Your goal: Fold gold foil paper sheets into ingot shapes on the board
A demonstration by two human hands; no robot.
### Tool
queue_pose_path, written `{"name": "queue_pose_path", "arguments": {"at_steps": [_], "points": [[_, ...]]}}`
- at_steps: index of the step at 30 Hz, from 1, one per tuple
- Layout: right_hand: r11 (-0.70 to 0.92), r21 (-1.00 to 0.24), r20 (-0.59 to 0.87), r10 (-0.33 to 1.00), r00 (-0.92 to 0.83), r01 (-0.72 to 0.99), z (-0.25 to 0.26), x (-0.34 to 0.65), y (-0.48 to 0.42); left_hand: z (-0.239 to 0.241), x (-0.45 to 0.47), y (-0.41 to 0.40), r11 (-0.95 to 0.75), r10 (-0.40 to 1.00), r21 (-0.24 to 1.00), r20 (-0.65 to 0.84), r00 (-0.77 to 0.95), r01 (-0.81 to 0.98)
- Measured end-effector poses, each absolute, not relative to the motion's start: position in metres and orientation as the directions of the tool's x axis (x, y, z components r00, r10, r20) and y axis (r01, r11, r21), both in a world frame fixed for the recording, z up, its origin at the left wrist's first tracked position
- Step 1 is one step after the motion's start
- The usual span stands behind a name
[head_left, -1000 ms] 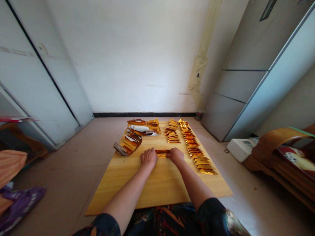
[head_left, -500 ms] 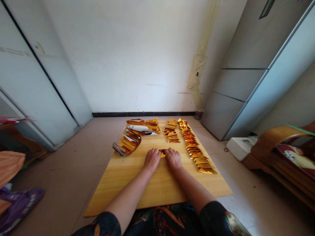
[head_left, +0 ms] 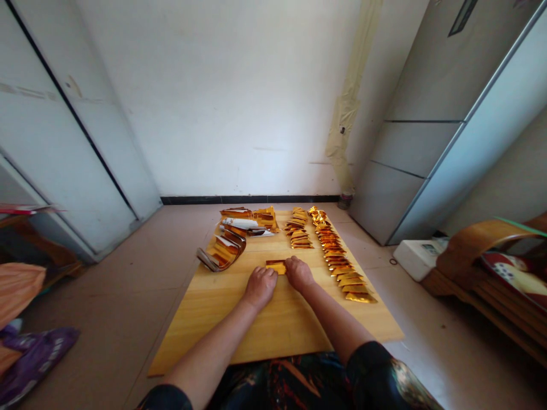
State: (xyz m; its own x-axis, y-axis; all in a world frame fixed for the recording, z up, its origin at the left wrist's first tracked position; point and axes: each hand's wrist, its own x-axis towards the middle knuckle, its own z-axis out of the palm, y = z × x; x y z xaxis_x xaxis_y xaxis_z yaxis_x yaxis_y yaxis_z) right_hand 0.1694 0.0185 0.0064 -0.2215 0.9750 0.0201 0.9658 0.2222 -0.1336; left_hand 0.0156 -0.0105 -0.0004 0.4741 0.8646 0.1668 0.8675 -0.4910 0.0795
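A small sheet of gold foil paper (head_left: 276,266), folded to a narrow rectangle, lies on the wooden board between my hands. My right hand (head_left: 299,273) has its fingers closed on the sheet's right end. My left hand (head_left: 260,286) is at the near left edge, fingers curled together and touching the paper; the fingertips are partly hidden. Beyond them stands a short row of folded gold paper pieces (head_left: 299,228). A longer row of folded gold pieces (head_left: 342,262) runs along the board's right side.
Curled stacks of gold sheets (head_left: 224,250) lie at the board's back left, beside a white roll-like bundle (head_left: 239,223). The wooden board (head_left: 205,324) stands before a white wall. A refrigerator (head_left: 405,136) and a wooden seat (head_left: 474,279) are to the right; a purple bag (head_left: 38,361) is at lower left.
My left hand has slid toward me and slightly left, uncovering more of the gold paper. My right hand has shifted a little and keeps hold of the right end.
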Motion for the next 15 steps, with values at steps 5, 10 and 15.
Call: {"name": "queue_pose_path", "arguments": {"at_steps": [5, 10, 15], "points": [[0.174, -0.238, -0.017, 0.983, -0.183, 0.956, 0.009, 0.173, 0.020, 0.002, 0.015, -0.019, -0.499, 0.858, 0.084, 0.186, 0.479, 0.862], [0.074, -0.276, -0.025, 0.996, -0.085, 0.958, 0.008, 0.166, 0.020, 0.002, 0.018, -0.023, -0.437, 0.894, 0.118, 0.168, 0.416, 0.892], [0.011, -0.284, -0.043, 0.999, -0.024, 0.959, 0.007, 0.159, 0.023, 0.000, 0.018, -0.024, -0.423, 0.901, 0.146, 0.179, 0.396, 0.895]]}}
